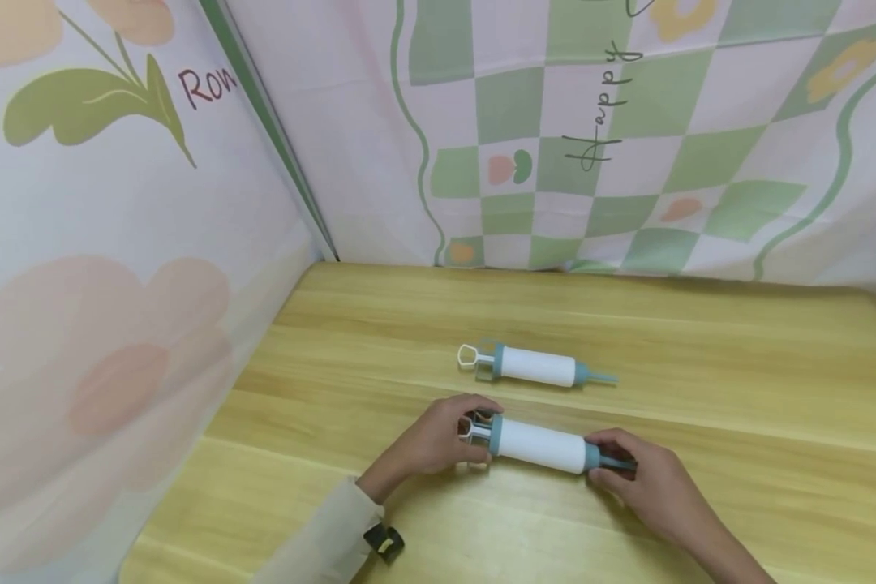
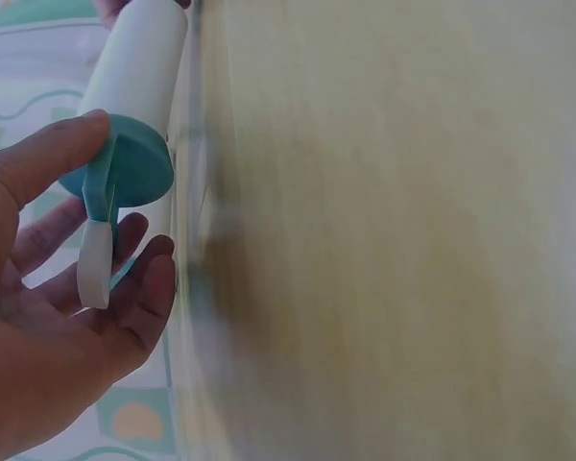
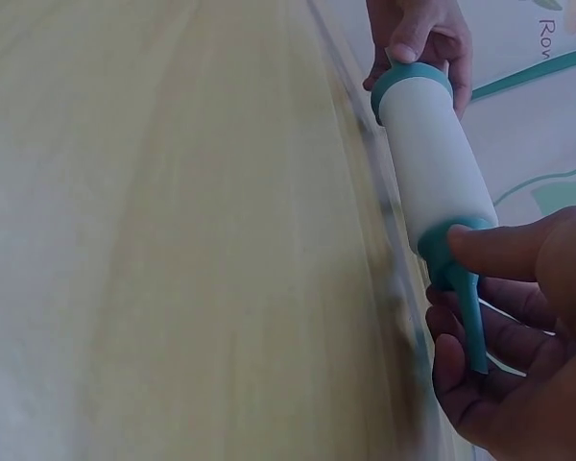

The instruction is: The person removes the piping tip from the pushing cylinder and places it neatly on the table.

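Note:
A large syringe with a white barrel (image 1: pixel 542 444) and teal end caps lies crosswise between both hands, its loop handle to the left and thin nozzle to the right. My left hand (image 1: pixel 434 438) grips the handle end; in the left wrist view its thumb (image 2: pixel 62 149) presses the teal collar (image 2: pixel 139 168), with curled fingers below the pale loop. At the other end, my right hand (image 1: pixel 653 478) holds the teal nozzle cap. The right wrist view has that thumb (image 3: pixel 499 250) on the cap and the fingers curled around the nozzle (image 3: pixel 471 331).
A second, similar syringe (image 1: pixel 538 367) lies on the wooden table (image 1: pixel 336 365) just beyond the held one, pointing the same way. Printed cloth (image 1: pixel 511 105) hangs at the back, and a flowered sheet (image 1: pixel 153 211) covers the left side. A black band is at the left sleeve (image 1: pixel 328 527).

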Available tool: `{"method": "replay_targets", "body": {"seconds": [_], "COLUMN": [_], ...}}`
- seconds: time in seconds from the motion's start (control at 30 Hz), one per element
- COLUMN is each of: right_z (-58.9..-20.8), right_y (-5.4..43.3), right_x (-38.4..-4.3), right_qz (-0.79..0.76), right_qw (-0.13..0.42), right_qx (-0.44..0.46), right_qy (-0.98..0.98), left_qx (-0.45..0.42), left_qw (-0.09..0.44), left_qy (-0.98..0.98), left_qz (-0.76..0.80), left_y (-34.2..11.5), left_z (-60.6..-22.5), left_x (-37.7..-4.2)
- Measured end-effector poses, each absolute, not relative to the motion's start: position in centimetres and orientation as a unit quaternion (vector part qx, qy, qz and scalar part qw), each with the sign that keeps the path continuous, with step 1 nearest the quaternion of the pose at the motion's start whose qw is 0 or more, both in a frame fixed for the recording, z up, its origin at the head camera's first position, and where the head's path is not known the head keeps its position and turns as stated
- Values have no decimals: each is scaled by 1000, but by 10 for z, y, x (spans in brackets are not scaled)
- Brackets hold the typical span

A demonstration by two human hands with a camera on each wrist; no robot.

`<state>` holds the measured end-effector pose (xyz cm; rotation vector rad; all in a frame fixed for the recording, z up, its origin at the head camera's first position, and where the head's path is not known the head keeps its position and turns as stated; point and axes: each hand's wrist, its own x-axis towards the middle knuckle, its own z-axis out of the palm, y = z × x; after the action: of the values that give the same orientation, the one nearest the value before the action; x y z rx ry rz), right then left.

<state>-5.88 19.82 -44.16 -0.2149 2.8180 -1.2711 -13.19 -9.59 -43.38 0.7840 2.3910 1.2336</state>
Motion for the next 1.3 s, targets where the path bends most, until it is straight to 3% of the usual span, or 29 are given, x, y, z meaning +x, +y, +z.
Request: {"method": "replay_targets", "body": {"seconds": [0.63,1.3], "right_z": [-434,-427], "right_y": [199,199], "right_x": [-57,-59], "right_qz": [-405,-401], "right_qw": [-41,-116], "right_qx": [-89,-138], "right_qy": [909,898], "left_qx": [294,276], "left_qw": [123,120], "left_qy": [817,772], "left_qz": [480,559], "left_y": [-98,-102], "left_z": [-426,-423], "left_x": [-135,-135]}}
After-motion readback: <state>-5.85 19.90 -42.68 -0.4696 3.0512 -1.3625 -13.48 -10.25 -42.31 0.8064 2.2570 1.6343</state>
